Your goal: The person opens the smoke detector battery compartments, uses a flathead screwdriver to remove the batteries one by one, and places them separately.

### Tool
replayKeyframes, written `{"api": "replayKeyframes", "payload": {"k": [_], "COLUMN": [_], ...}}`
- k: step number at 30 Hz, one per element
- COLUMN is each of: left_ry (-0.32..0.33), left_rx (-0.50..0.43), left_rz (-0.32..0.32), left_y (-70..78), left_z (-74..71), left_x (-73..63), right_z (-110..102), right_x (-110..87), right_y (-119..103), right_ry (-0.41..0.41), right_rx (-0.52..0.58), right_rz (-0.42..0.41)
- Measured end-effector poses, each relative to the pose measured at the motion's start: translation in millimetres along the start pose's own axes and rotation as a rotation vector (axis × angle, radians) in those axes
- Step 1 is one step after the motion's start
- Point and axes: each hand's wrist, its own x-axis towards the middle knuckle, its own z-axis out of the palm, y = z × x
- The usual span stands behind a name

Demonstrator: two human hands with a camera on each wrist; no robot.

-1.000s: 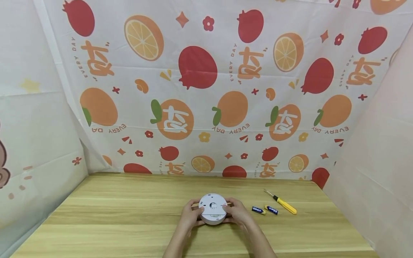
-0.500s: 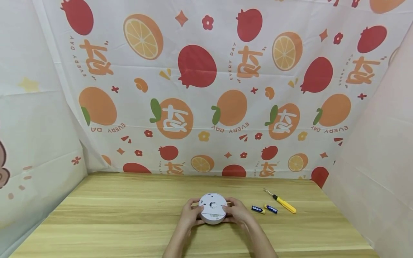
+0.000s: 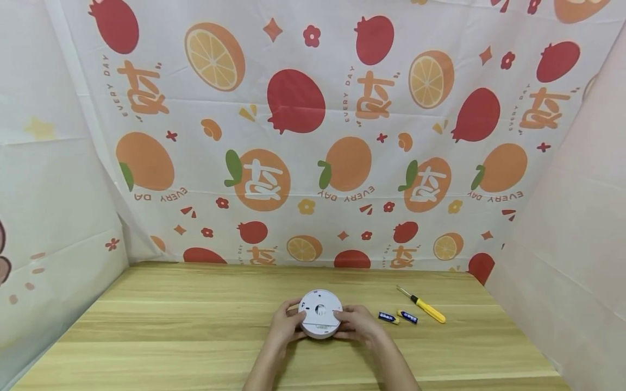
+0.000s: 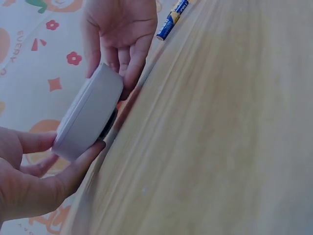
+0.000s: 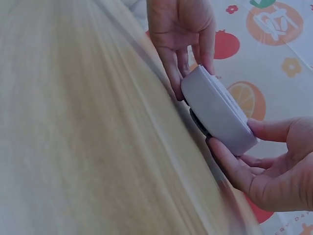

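Observation:
A round white smoke detector (image 3: 319, 319) is held face down between both hands, its flat back with a lid seam and small slots turned up. The left hand (image 3: 283, 327) grips its left side, thumb on the top edge and fingers below. On the opposite side the right hand (image 3: 363, 325) holds it the same way. Both wrist views show the detector's pale side wall (image 4: 93, 115) and a dark part on its underside (image 5: 198, 122), just above the table. Two blue-and-yellow batteries (image 3: 388, 318) lie to the right of the right hand.
A yellow-handled screwdriver (image 3: 430, 310) lies right of the batteries, its tip pointing to the back left. The wooden table (image 3: 186, 326) meets a fruit-printed cloth (image 3: 195, 163) at the back. Pale cloth hangs on both sides.
Both hands keep their grip on the smoke detector, which has risen very slightly. The head view has shifted a little. Batteries and screwdriver stay put.

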Motion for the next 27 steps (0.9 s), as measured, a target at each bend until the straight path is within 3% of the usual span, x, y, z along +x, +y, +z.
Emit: {"api": "replayKeyframes", "payload": {"k": [5,10,21,27], "left_ry": [-0.026,-0.068,-0.117,-0.130], "left_rx": [0.014,-0.036,-0.105,-0.129], "left_rz": [0.011,-0.007,-0.113,-0.141], "left_y": [2.6,2.8,5.3,6.3], "left_z": [-0.9,-2.5,-7.8,-9.3], "left_x": [1.2,1.6,0.4,3.6], "right_z": [-2.5,-4.4,-6.3,-6.5], "right_x": [-0.5,-1.3,2.4,3.2], "right_y": [-2.4,-5.4,-6.4,-7.3], "right_ry": [-0.011,-0.010,-0.008,-0.004], "right_rx": [0.043,0.073,0.116,0.092], "right_rz": [-0.054,-0.100,-0.150,-0.173]}}
